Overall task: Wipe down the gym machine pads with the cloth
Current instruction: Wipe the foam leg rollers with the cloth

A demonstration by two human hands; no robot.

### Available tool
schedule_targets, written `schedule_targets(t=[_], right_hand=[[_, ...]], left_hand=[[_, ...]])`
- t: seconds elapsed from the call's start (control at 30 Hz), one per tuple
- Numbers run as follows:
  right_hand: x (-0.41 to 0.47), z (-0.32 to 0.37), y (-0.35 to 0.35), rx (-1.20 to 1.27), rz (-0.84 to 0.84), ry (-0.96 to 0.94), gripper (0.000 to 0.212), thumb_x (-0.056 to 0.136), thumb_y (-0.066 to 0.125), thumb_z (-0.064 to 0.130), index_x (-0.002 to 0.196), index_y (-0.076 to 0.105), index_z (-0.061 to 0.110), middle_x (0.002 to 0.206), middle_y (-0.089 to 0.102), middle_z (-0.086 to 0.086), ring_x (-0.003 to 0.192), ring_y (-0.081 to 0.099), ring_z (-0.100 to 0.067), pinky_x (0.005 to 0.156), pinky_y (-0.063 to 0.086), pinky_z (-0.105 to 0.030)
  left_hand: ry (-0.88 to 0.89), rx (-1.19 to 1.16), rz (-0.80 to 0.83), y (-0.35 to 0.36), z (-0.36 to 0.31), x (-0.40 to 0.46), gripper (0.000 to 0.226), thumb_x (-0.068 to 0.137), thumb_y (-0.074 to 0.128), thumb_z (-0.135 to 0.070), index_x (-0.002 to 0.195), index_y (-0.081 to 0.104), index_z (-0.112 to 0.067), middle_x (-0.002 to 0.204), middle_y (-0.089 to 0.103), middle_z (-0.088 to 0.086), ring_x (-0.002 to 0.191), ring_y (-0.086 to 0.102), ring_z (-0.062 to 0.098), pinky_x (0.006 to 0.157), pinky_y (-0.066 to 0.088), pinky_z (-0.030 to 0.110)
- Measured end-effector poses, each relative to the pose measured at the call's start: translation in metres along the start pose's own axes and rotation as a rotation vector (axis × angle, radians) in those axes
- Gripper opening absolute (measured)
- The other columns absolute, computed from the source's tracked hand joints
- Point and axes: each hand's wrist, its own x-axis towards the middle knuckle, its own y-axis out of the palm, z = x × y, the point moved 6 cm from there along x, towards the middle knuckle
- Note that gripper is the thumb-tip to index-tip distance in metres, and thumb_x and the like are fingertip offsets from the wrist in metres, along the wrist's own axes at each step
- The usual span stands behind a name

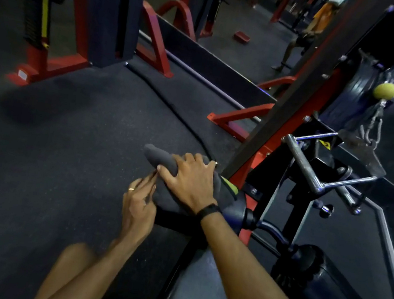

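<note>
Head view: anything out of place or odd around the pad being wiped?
Nothing stands out. The right hand presses the grey cloth onto the roller pad; the left hand pinches its edge.

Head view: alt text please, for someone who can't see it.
The right hand presses a dark grey cloth onto a gym machine roller pad, while the left hand pinches the cloth's near edge. Dark rubber floor lies beyond.
</note>
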Motion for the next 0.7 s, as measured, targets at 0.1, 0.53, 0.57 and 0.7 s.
schedule_targets(t=[0.1, 0.53, 0.57, 0.7], right_hand=[[-0.018, -0.025, -0.006, 0.012, -0.029, -0.079, 0.052, 0.087, 0.035, 0.075, 0.107, 0.065, 0.036, 0.102, 0.066, 0.009, 0.103, 0.057, -0.022, 0.080, 0.033, -0.044], [-0.101, -0.084, -0.019, 0.002, -0.319, 0.403, 0.041, 0.082, 0.050, 0.064, 0.105, 0.068, 0.034, 0.105, 0.059, 0.009, 0.103, 0.052, -0.021, 0.080, 0.031, -0.041], [-0.098, -0.085, -0.019, 0.002, -0.299, 0.413, 0.043, 0.083, 0.047, 0.065, 0.104, 0.068, 0.035, 0.106, 0.059, 0.009, 0.104, 0.051, -0.021, 0.080, 0.030, -0.041], [-0.060, -0.098, -0.016, -0.031, -0.045, 0.562, 0.057, 0.085, 0.034, 0.069, 0.102, 0.070, 0.029, 0.110, 0.063, 0.003, 0.110, 0.049, -0.027, 0.090, 0.035, -0.049]], left_hand=[[-0.059, -0.078, -0.055, -0.010, -0.012, 0.013, 0.053, 0.093, 0.044, -0.045, 0.120, 0.071, -0.009, 0.128, 0.067, 0.007, 0.121, 0.055, 0.024, 0.101, 0.043, 0.036], [-0.566, 0.121, 0.296, 0.043, -0.013, 0.064, 0.075, 0.076, 0.050, -0.069, 0.117, 0.067, -0.008, 0.116, 0.067, 0.016, 0.105, 0.063, 0.037, 0.097, 0.050, 0.046], [-0.539, 0.124, 0.285, 0.042, -0.010, 0.064, 0.070, 0.078, 0.051, -0.068, 0.111, 0.069, -0.009, 0.111, 0.068, 0.014, 0.103, 0.063, 0.037, 0.093, 0.050, 0.043], [-0.453, 0.167, 0.260, 0.040, -0.006, 0.063, 0.048, 0.092, 0.052, -0.057, 0.091, 0.068, -0.012, 0.099, 0.067, 0.013, 0.096, 0.062, 0.036, 0.080, 0.045, 0.037]])
